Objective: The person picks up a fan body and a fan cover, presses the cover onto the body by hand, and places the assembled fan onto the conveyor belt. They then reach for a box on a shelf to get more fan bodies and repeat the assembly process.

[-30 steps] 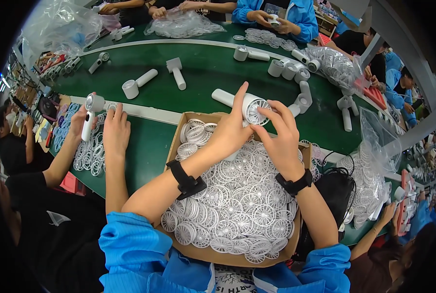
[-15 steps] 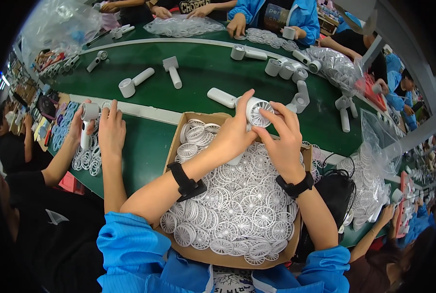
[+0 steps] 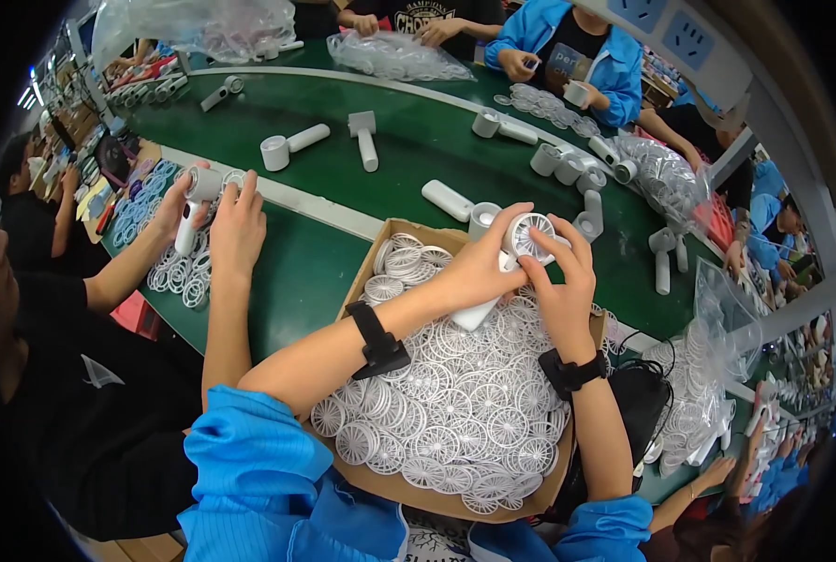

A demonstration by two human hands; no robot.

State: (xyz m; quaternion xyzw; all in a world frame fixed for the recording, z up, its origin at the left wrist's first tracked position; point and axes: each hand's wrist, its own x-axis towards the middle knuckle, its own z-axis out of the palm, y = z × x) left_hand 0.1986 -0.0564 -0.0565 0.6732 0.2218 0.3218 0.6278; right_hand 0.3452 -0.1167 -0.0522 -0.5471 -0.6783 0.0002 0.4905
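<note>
I hold a white handheld fan (image 3: 516, 258) over the cardboard box (image 3: 408, 234) of white round grilles (image 3: 455, 412). Its long axis slants: round spoked head up and away toward the green table (image 3: 390, 178), handle down toward me. My left hand (image 3: 479, 267) is wrapped around its body; my right hand (image 3: 563, 290) pinches the head's rim.

Near the frame's centre, the left hand (image 3: 479, 272) and right hand (image 3: 563, 286) together grip a white handheld fan (image 3: 516, 253), its round grille facing up. Below them a cardboard box (image 3: 380, 473) holds a heap of white round grilles (image 3: 455, 403). At centre left, a co-worker's hands (image 3: 235, 220) hold another white fan (image 3: 193, 201) over the green conveyor belt (image 3: 408, 150).
</note>
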